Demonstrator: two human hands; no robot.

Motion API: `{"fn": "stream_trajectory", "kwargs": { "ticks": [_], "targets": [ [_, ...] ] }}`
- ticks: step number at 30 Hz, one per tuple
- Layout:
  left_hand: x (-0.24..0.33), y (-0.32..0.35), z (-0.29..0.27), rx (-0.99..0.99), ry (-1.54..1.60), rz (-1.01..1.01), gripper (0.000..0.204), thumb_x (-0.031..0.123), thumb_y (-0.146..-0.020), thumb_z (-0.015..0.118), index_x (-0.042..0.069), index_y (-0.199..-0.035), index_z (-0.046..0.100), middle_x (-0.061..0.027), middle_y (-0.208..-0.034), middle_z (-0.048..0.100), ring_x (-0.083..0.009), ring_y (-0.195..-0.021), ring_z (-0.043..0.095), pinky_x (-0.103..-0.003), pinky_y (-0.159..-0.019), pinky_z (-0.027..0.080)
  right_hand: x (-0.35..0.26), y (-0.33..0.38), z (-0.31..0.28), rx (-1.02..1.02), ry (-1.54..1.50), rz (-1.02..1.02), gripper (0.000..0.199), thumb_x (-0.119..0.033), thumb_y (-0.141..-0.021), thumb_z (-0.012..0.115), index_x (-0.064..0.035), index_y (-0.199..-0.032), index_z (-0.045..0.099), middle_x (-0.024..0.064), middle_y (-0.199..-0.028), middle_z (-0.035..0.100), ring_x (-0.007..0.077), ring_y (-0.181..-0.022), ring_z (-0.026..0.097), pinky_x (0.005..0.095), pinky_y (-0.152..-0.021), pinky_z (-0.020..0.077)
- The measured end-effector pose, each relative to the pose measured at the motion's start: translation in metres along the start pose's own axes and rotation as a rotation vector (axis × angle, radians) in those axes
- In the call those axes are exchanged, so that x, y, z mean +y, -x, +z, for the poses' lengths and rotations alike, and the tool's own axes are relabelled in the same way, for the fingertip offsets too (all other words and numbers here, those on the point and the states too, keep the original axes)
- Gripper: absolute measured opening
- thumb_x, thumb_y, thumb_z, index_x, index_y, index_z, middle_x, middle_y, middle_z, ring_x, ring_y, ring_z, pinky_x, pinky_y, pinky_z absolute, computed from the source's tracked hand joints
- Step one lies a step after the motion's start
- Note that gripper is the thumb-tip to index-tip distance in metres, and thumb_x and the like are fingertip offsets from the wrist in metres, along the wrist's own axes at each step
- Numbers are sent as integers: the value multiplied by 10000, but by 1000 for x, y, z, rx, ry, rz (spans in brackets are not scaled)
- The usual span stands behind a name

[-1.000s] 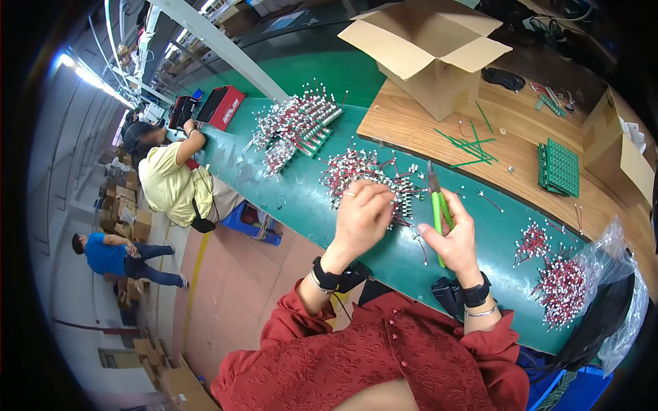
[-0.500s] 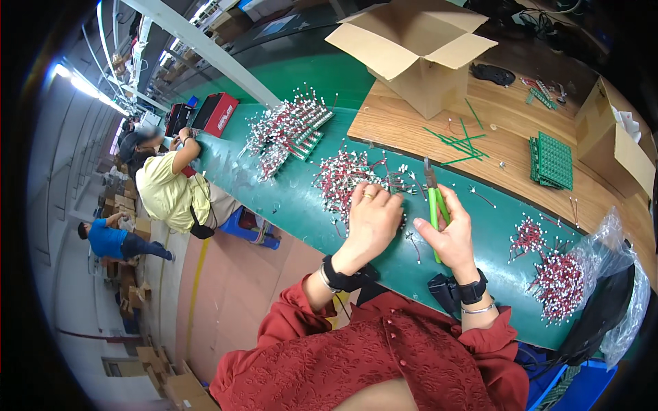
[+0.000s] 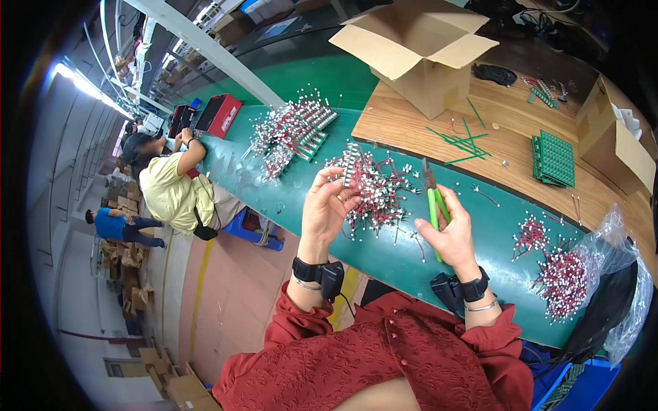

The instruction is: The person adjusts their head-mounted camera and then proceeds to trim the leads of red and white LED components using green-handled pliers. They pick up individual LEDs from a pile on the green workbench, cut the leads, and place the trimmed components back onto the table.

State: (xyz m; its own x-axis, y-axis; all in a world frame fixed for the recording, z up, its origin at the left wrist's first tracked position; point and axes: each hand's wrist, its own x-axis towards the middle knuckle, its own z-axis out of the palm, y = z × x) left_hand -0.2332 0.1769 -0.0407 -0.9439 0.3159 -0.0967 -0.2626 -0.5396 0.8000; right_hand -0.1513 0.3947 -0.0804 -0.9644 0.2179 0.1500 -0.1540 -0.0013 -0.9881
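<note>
My left hand is raised at the left side of a pile of red-and-black wires with white ends. Its fingers pinch a narrow strip of small circuit boards, held nearly upright, with red wires next to it. My right hand is wrapped round the green handles of cutting pliers. Their metal jaws point away from me, just right of the pile, with nothing seen between them. Farther left on the green worktop lie several green board strips with wires and white ends attached.
Wooden board at the far side bears an open carton, green sticks and stacked green boards. More wires lie by a clear plastic bag at right. A person in yellow works farther left at the bench.
My left hand has moved left and up from the pile, turned over, and now lifts the board strip. The right hand with the pliers stays almost where it was.
</note>
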Motion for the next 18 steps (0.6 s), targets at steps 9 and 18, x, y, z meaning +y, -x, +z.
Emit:
{"fn": "stream_trajectory", "kwargs": {
  "ticks": [9,18],
  "targets": [
    [-23,8,1,-187,473,-256,452,102,-867,440,54,-1310,360,-181,-971,554,-280,-883,580,-388,-799,516,-13,4,3,-135,317,-52,620,-219,-620,715,-61,-1180,499,71,-751,530,228,-678,561,334,-628,467],
    [-30,13,10,-242,538,-340,342,105,-830,533,7,-1155,492,-172,-957,556,-276,-917,573,-339,-774,523,-14,9,9,-196,410,-147,620,-241,-613,702,-94,-1181,502,68,-761,521,249,-664,562,365,-587,467]
  ]
}}
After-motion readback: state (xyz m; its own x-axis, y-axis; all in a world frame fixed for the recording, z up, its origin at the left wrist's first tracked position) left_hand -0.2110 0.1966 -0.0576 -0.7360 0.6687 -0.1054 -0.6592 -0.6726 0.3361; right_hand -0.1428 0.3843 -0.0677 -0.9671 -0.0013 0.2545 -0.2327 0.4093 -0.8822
